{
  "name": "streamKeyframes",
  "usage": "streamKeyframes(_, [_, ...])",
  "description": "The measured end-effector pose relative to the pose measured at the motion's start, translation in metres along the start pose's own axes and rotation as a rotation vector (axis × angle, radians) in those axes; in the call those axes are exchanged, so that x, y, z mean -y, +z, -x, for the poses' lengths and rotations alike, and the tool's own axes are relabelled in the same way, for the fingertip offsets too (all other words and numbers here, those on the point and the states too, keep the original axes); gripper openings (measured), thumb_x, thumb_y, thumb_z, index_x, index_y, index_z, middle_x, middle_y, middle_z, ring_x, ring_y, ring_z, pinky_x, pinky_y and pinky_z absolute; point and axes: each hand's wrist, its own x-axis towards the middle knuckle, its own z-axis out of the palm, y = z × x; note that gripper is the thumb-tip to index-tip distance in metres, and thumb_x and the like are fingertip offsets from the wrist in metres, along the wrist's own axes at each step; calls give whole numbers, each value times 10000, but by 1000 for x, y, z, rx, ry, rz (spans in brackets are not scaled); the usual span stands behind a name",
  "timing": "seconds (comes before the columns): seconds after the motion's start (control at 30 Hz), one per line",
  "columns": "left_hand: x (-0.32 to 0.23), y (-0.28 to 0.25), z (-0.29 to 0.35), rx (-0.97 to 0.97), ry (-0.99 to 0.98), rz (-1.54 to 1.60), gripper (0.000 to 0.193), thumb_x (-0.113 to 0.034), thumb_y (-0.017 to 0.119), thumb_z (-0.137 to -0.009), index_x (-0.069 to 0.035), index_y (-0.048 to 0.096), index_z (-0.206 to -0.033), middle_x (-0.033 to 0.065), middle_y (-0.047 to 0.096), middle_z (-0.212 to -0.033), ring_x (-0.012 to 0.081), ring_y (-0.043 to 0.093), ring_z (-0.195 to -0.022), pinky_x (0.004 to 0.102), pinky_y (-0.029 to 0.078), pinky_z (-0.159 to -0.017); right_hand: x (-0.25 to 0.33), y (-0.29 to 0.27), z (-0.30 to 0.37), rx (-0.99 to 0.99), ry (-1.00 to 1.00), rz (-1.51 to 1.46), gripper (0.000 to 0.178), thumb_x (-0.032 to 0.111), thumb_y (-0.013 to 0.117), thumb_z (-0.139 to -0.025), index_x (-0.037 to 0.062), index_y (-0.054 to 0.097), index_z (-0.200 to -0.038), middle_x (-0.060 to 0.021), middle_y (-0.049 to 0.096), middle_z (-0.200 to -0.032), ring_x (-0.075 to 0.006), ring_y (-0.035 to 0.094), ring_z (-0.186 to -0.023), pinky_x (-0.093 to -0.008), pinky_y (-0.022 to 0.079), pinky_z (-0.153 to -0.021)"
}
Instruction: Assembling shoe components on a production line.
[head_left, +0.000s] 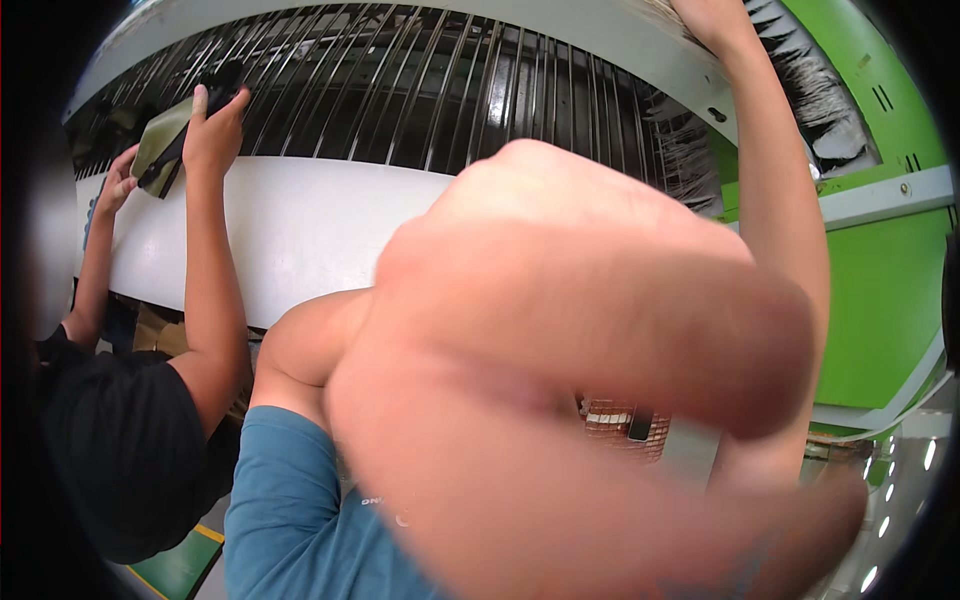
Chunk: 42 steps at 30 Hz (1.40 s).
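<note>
My left hand (560,310) is very close and blurred, covering the middle of the view. Its thumb and a finger point right, apart from each other, with nothing visible between them; the other fingers look curled. My right arm reaches up along the right side. At the top edge my right hand (708,22) lies against the pale machine frame (640,60); its fingers are cut off, so what it touches or holds is hidden.
At the left a co-worker in a black shirt (130,440) holds a dark-edged flat panel (165,145) in both hands. Behind stand a row of metal rods (400,90), a white board (290,215), black brushes (810,80) and green machine panels (870,310).
</note>
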Motion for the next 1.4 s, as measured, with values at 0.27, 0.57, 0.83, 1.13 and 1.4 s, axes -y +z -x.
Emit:
streamKeyframes(0.27, [-12,-26,-40,202,-192,-31,496,-611,586,-1034,-117,577,-1075,104,671,-753,292,686,-776,411,532,-710,-9,6,-12,2,22,-50,634,568,572,-1084,-2,780,-1267,-232,779,-1251,-340,725,-1167,-412,527,-1043])
streamKeyframes(0.57, [5,-71,-50,354,-376,1191,326,-267,638,-1070,-30,573,-1285,188,744,-865,347,746,-945,453,580,-951,-6,13,2,10,61,-43,786,673,537,-1076,-38,749,-1336,-225,767,-1300,-313,699,-1215,-401,511,-1091])
streamKeyframes(0.83, [-15,-105,-60,517,-549,444,292,-309,638,-1066,-52,634,-1204,182,773,-978,367,749,-964,504,548,-959,-8,11,-3,-11,47,-37,810,695,511,-1082,-31,731,-1366,-227,738,-1378,-326,677,-1273,-425,497,-1140])
streamKeyframes(1.13, [21,-56,-49,-28,153,2084,584,-502,896,-868,-60,655,-1164,211,783,-990,401,755,-961,469,596,-851,0,12,0,18,143,-7,812,697,496,-1089,-27,711,-1387,-202,745,-1316,-291,683,-1222,-429,521,-1097])
streamKeyframes(1.4, [17,-35,-47,7,295,1973,571,-522,851,-909,-66,679,-1205,201,784,-946,407,753,-930,481,585,-809,-3,8,-2,58,159,4,802,683,497,-1095,-25,697,-1415,-196,735,-1349,-288,674,-1239,-430,515,-1109])
